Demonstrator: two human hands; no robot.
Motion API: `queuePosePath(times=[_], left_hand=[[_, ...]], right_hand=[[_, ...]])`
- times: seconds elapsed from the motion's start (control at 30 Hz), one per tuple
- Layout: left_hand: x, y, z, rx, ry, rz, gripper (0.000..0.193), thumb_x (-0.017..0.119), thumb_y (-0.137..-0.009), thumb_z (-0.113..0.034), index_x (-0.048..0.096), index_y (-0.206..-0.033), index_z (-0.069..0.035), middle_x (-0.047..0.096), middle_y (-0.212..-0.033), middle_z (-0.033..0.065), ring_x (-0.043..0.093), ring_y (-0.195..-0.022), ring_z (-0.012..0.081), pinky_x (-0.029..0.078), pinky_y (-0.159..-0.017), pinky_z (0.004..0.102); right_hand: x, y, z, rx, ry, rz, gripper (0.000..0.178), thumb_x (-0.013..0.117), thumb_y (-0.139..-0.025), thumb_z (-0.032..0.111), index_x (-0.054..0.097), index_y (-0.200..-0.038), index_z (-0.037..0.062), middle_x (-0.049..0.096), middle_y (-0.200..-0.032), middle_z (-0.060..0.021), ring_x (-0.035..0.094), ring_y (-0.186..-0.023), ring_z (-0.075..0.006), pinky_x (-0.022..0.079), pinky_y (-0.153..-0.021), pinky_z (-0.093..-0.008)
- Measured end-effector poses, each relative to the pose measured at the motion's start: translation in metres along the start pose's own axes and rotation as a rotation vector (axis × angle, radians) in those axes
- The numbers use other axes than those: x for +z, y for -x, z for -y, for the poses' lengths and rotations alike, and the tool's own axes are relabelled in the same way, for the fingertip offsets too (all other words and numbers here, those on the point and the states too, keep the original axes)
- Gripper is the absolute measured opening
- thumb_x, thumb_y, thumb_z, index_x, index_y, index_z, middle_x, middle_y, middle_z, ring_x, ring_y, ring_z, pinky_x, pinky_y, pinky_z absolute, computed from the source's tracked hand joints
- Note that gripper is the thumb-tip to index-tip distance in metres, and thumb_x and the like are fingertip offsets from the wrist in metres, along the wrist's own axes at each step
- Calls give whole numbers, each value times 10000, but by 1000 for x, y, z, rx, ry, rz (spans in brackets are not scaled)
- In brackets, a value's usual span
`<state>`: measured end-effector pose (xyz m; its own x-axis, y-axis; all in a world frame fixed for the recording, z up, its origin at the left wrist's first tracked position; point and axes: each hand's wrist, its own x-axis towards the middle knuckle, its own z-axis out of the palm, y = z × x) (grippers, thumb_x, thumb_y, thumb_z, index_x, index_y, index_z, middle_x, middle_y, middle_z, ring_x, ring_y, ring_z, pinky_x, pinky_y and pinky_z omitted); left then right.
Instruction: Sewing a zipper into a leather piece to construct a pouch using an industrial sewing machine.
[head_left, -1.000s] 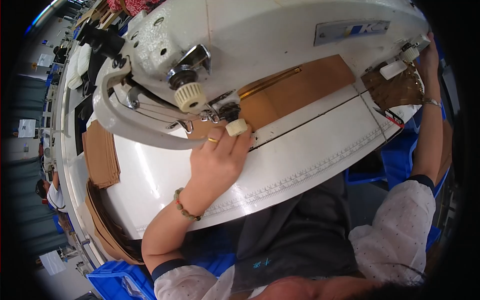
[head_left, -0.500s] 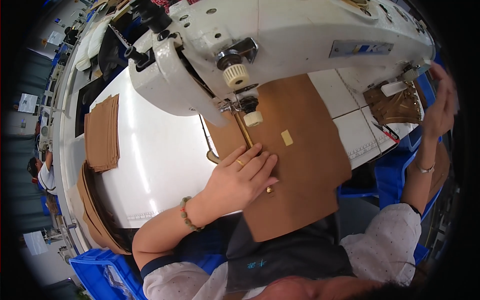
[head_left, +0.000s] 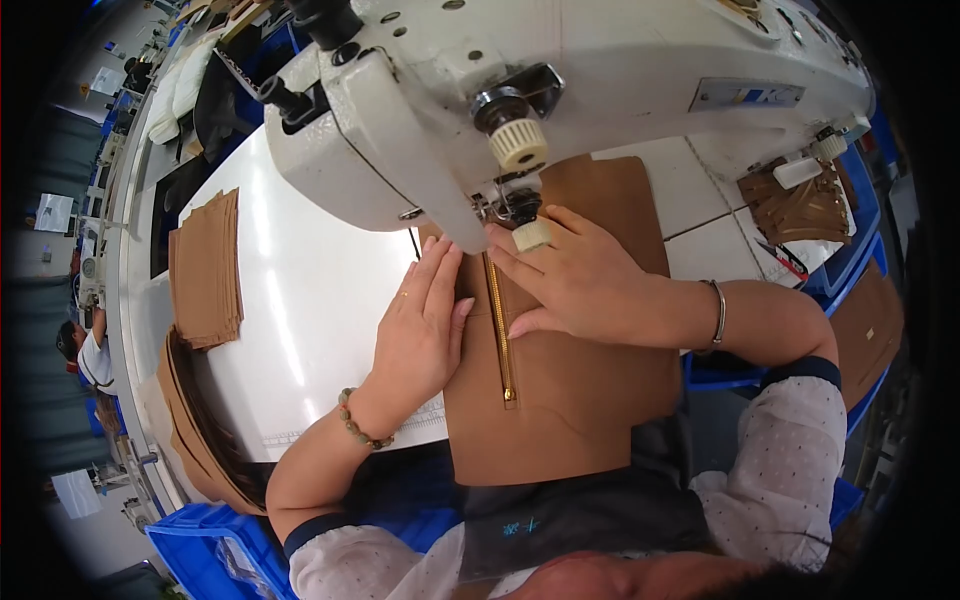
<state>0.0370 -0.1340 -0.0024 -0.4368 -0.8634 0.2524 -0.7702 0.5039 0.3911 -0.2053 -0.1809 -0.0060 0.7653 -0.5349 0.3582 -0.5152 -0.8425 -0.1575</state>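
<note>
A brown leather-like panel [head_left: 560, 420] lies on the white machine bed, its near end hanging past the bed's edge over my lap. Set lengthwise in it is a zipper [head_left: 497, 310] with gold teeth. The zipper's far end runs in under the sewing machine's needle area [head_left: 505, 205]. To the left of the teeth, my left hand [head_left: 420, 325] rests flat with fingers stretched out, partly on the panel's left edge. My right hand [head_left: 580, 280] lies spread on the panel right of the zipper, fingertips close to the presser foot. Neither hand grips anything.
The white sewing machine head [head_left: 600, 90] arches over the work. On the left lie a stack of brown pieces [head_left: 205, 270] and larger curved panels [head_left: 205, 430]. At right are brown strips [head_left: 800, 210] and a red-and-black cutter [head_left: 785, 262]. Blue crates [head_left: 215, 545] stand below.
My right hand has come from the machine's far right onto the panel. My left hand has shifted left off the zipper, uncovering it. The panel has turned slightly, and its yellow patch is now hidden.
</note>
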Motion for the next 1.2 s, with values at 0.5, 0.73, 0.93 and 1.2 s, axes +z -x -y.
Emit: queuePosePath(times=[0.5, 0.73, 0.93, 1.2], left_hand=[[10, -3, -19, 27, -166, 6, 545, 716, -914, -74, 549, -1410, 80, 571, -1433, 266, 533, -1377, 425, 486, -1102, 463], [-2, -10, -9, 121, -268, 66, 679, 804, -815, -363, 636, -1357, 9, 638, -1383, 186, 580, -1333, 367, 494, -1076, 430], [-2, -14, -8, 122, -172, 15, 724, 828, -773, -374, 631, -1353, 12, 632, -1390, 189, 589, -1312, 372, 512, -1066, 433], [-1, -15, -10, 73, -99, -4, 727, 818, -774, -401, 640, -1305, 63, 630, -1389, 184, 591, -1317, 352, 516, -1073, 404]], right_hand=[[-11, -3, -26, -73, -84, 84, 744, 797, -731, 544, 655, -1248, 28, 578, -1416, -130, 529, -1344, -316, 411, -1129, -468], [-11, -4, -26, -77, -74, 79, 732, 796, -736, 530, 650, -1245, 24, 613, -1366, -154, 534, -1339, -326, 410, -1129, -472], [-15, -7, -25, -95, -71, 83, 704, 799, -734, 518, 654, -1222, 32, 624, -1348, -138, 547, -1318, -321, 418, -1116, -469], [-15, -8, -25, -93, -70, 66, 665, 809, -722, 507, 661, -1174, 43, 625, -1338, -128, 556, -1303, -313, 424, -1108, -466]])
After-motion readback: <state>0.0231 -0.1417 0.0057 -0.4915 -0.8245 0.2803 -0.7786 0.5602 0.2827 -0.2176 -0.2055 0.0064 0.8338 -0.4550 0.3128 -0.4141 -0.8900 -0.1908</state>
